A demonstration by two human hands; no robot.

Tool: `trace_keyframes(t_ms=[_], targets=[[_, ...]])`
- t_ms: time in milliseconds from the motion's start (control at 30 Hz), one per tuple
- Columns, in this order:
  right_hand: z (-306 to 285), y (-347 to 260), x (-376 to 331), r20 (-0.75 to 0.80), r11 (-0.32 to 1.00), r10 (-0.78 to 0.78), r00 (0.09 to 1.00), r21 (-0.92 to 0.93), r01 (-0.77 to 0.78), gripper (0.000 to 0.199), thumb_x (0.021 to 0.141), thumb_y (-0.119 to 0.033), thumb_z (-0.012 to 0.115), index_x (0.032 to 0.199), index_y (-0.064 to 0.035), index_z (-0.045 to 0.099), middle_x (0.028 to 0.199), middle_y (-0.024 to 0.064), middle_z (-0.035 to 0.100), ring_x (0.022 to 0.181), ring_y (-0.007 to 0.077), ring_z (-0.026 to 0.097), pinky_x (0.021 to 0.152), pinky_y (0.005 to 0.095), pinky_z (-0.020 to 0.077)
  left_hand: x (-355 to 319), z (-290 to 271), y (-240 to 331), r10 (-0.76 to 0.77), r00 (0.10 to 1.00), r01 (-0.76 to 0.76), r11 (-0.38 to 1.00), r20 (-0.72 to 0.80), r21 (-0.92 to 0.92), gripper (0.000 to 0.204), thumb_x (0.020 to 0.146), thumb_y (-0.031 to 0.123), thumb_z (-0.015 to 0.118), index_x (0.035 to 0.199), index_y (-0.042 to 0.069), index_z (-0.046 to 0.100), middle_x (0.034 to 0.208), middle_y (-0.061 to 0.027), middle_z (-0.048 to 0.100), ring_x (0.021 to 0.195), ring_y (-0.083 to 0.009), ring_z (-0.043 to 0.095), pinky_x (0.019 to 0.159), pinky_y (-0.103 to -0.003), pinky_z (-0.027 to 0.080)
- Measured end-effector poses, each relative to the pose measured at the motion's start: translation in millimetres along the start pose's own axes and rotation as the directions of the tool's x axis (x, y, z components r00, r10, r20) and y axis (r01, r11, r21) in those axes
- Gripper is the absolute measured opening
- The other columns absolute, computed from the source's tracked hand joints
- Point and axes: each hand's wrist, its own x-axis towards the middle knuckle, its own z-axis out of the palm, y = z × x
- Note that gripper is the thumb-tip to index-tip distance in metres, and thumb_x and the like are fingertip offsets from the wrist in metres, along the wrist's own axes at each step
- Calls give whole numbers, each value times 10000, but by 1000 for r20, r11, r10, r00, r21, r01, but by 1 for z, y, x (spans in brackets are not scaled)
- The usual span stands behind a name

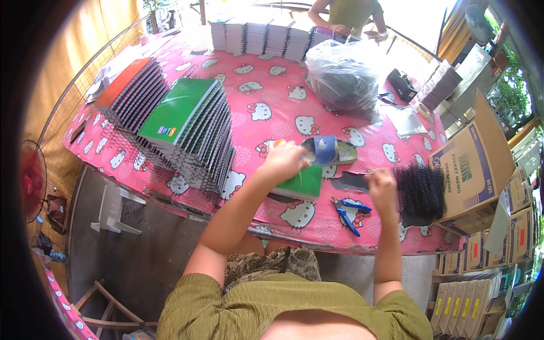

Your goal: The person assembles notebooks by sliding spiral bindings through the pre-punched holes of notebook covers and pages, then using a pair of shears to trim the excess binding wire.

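Observation:
My left hand (286, 161) is over a green notebook (303, 184) at the table's near edge. Its fingers curl by the notebook's upper side; what they grip, if anything, is hidden. Just beyond them lies a slide sandal with a blue strap (324, 149). My right hand (382, 186) is closed in a pinch beside a heap of black spiral binding coils (420, 190), its contents too small to make out. Under and left of it is a flat dark piece (352, 181). Blue-handled pliers (350, 218) lie spread on the pink tablecloth (266, 218) between my hands.
Stacked spiral notebooks with green (184, 107) and orange (127, 82) covers stand at left. More stacks (258, 38) line the back. A filled plastic bag (345, 79) sits mid-table. An open cardboard box (470, 170) stands right. A co-worker (351, 17) is at the far side.

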Motion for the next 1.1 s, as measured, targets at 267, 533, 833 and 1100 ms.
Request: trace_keyframes(t_ms=[267, 533, 833, 1100], targets=[[9, -82, 2, -8, 844, 121, 993, 528, -98, 218, 757, -32, 737, 973, -27, 715, 829, 82, 654, 690, 141, 622, 603, 274, 482, 1, 4, -8, 208, 938, -273, 936, -277, -223, 209, 720, 182, 767, 903, 85, 737, 803, -96, 700, 799, -240, 664, 823, -359, 481], [-9, -107, 8, -75, 884, 12, 997, 467, 25, 219, 701, -27, 769, 910, -45, 708, 818, 62, 630, 717, 159, 619, 625, 286, 482, -42, -16, 5, 330, 831, -441, 882, -448, -168, 181, 733, 245, 763, 830, 96, 732, 782, -50, 684, 777, -220, 641, 889, -410, 395], [-5, -105, 21, 124, 837, -87, 988, 548, 5, 207, 707, -24, 759, 896, -39, 677, 804, 36, 621, 714, 131, 567, 629, 267, 442, -36, -7, 8, 269, 829, -393, 904, -491, -168, 231, 729, 338, 768, 790, 116, 740, 759, -31, 663, 775, -211, 638, 951, -437, 363], [4, -111, 20, 35, 906, -164, 986, 400, 137, 190, 840, -157, 681, 964, -41, 595, 859, 81, 559, 678, 215, 578, 620, 331, 473, -47, 2, 22, 143, 801, -224, 972, -581, -69, 165, 721, 303, 766, 831, 182, 745, 850, 43, 657, 1074, -214, 508, 992, -488, 234]])
